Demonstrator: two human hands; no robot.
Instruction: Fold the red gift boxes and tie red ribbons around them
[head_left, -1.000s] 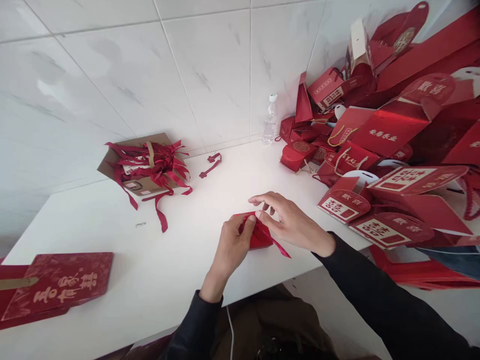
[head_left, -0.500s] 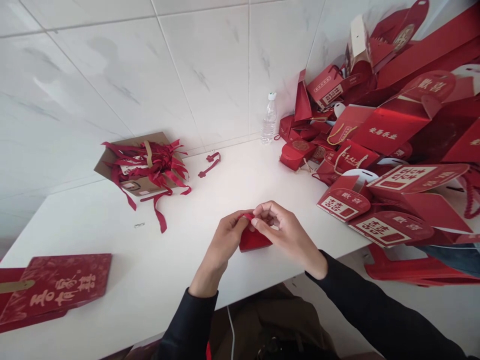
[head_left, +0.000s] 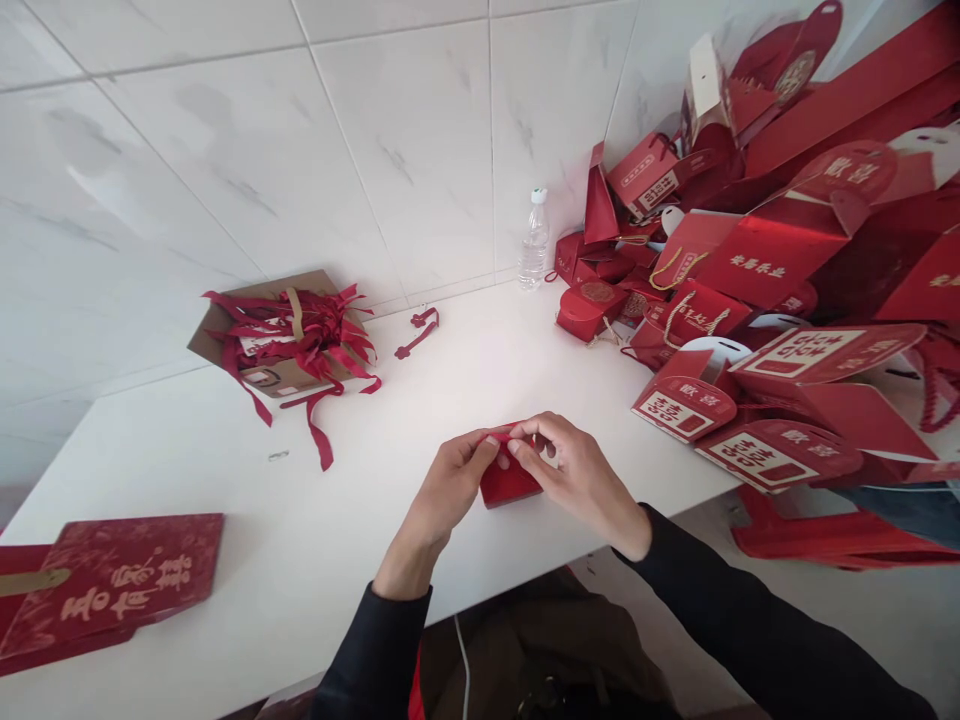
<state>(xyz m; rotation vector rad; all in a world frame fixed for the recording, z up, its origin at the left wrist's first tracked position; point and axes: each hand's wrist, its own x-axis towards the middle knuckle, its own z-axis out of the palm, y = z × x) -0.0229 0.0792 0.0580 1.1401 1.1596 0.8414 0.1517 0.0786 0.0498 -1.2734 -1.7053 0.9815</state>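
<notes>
Left hand point(head_left: 450, 485): thumb and fingers clamped on the top edge of the small red box point(head_left: 510, 488).
Right hand point(head_left: 576, 465): fingertips bent in at that edge; cannot tell whether they pinch anything.
Small red box: on the white table point(head_left: 337, 540), lower centre of the frame.
Carton point(head_left: 201, 340): full of red ribbons point(head_left: 330, 345), left of centre.
Gift boxes point(head_left: 787, 250): piled, right side.

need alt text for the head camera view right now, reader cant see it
A person's left hand and right hand are close together, fingers bent, over a small red box on a white table. Behind, to the left, sits an open cardboard box of red ribbons; red gift boxes are heaped on the right.
</notes>
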